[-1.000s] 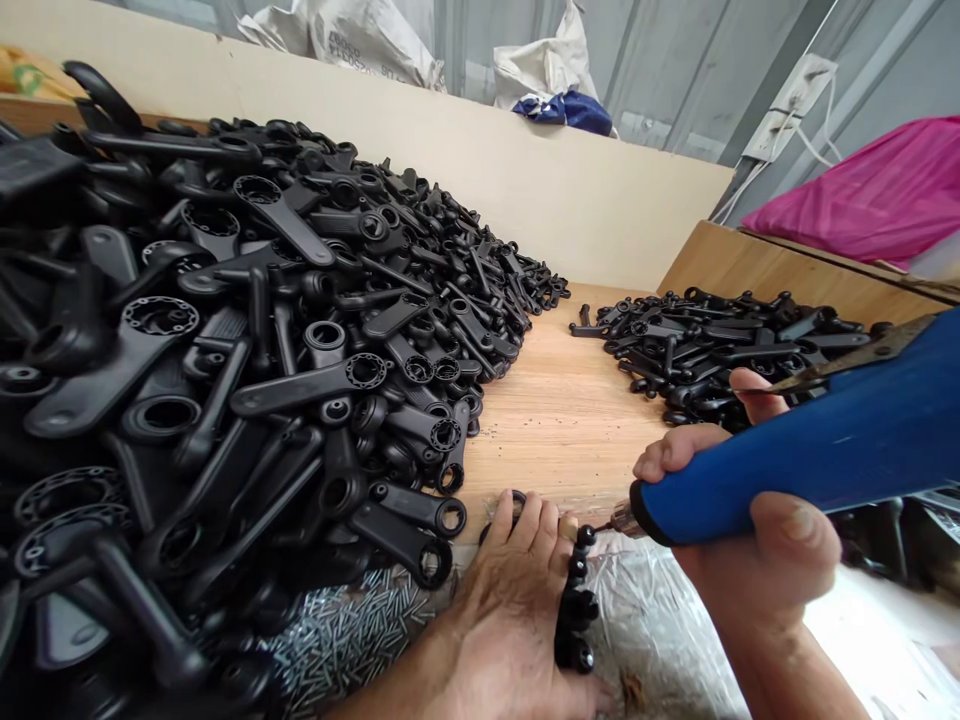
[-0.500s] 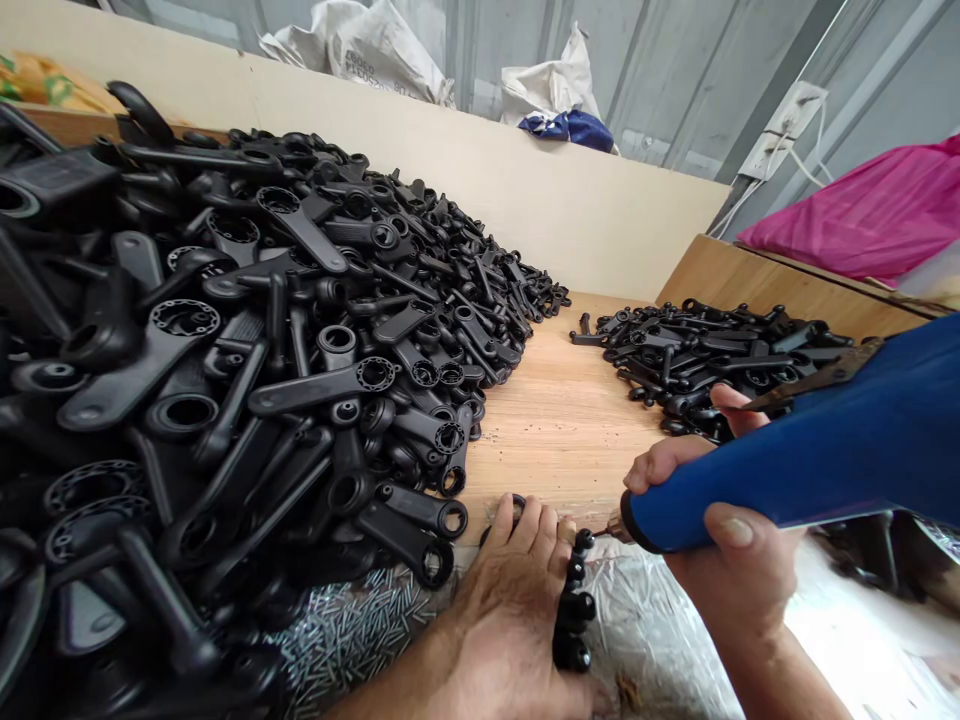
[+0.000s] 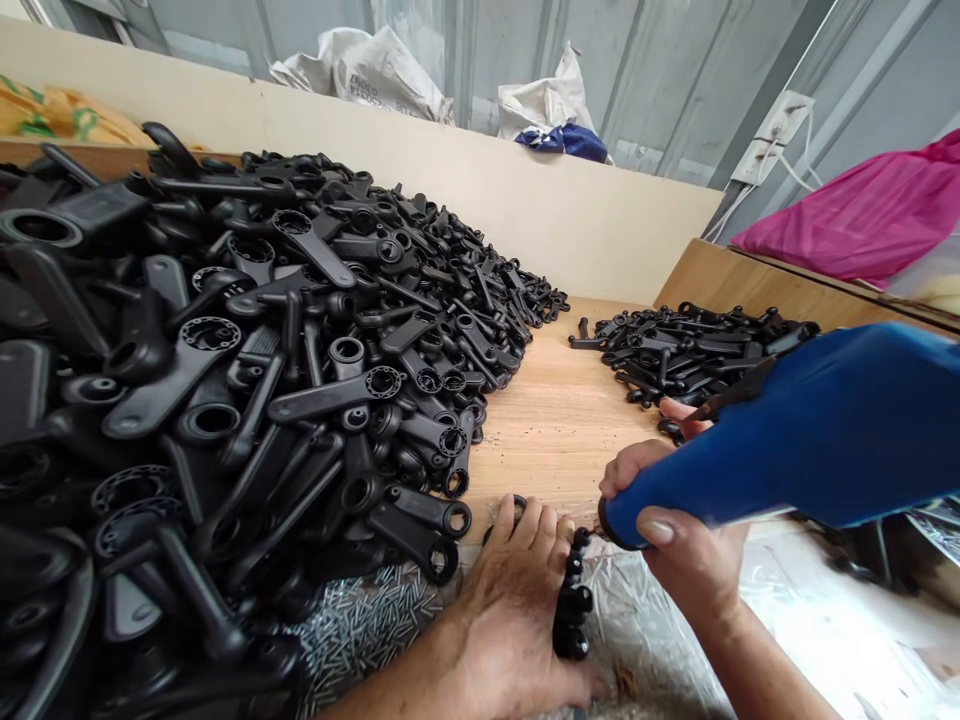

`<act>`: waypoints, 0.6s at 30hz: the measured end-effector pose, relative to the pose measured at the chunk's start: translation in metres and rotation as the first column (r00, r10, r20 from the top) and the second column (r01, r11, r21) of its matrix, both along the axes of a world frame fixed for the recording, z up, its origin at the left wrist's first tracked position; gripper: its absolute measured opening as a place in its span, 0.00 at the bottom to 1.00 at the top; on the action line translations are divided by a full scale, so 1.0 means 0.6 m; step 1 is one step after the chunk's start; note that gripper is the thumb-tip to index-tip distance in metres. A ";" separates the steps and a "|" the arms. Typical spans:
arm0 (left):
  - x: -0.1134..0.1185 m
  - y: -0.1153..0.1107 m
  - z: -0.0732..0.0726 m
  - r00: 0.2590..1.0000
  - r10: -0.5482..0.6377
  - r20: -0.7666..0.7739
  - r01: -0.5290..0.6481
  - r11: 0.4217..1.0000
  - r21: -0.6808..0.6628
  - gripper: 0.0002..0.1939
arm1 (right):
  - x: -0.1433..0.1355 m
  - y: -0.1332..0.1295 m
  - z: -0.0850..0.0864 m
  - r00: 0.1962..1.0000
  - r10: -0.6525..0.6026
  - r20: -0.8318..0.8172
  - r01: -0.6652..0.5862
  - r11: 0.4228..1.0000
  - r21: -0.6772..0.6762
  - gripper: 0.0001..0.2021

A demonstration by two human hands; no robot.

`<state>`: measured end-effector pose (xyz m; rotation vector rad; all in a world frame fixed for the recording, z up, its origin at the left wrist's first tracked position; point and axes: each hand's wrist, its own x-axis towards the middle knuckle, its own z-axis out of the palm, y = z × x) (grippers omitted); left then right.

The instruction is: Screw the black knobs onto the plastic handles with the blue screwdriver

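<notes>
My left hand (image 3: 504,612) lies over a row of several black crank handles (image 3: 574,598), fingers wrapped across them, with their round knob ends lined up along its right side. In my right hand (image 3: 686,545) is a blue power screwdriver (image 3: 780,450), held sideways with its nose pointing left. The nose reaches the farthest knob of the row, and its bit is mostly hidden there. Just left of my left hand, many small silver screws or pins (image 3: 367,625) lie in a loose heap.
A large pile of black crank handles (image 3: 330,390) fills the left side. A smaller pile (image 3: 697,345) sits at the back right on the wooden board (image 3: 547,420). Behind are a pale panel (image 3: 465,190), white sacks (image 3: 390,75), a power strip (image 3: 772,135) and a pink bag (image 3: 855,225).
My right hand has brought the screwdriver left, so its nose is closer to the farthest knob and less of the bit shows. My left hand stays on the row. The view has shifted slightly.
</notes>
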<state>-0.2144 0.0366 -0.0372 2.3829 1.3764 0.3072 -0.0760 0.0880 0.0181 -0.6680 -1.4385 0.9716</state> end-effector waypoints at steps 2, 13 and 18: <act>-0.002 0.000 0.010 1.000 -0.004 -0.003 0.004 1.000 -0.005 0.52 | 0.004 -0.001 -0.009 0.998 0.015 0.065 -0.017 0.999 0.032 0.18; 0.000 -0.004 0.011 1.000 0.028 -0.013 -0.026 0.992 0.126 0.52 | 0.008 -0.018 0.044 0.968 -0.003 -0.250 0.004 1.000 0.004 0.29; -0.002 -0.003 0.011 1.000 0.027 -0.013 -0.025 0.994 0.102 0.52 | 0.001 -0.028 0.044 0.966 0.076 -0.247 -0.090 0.995 -0.045 0.31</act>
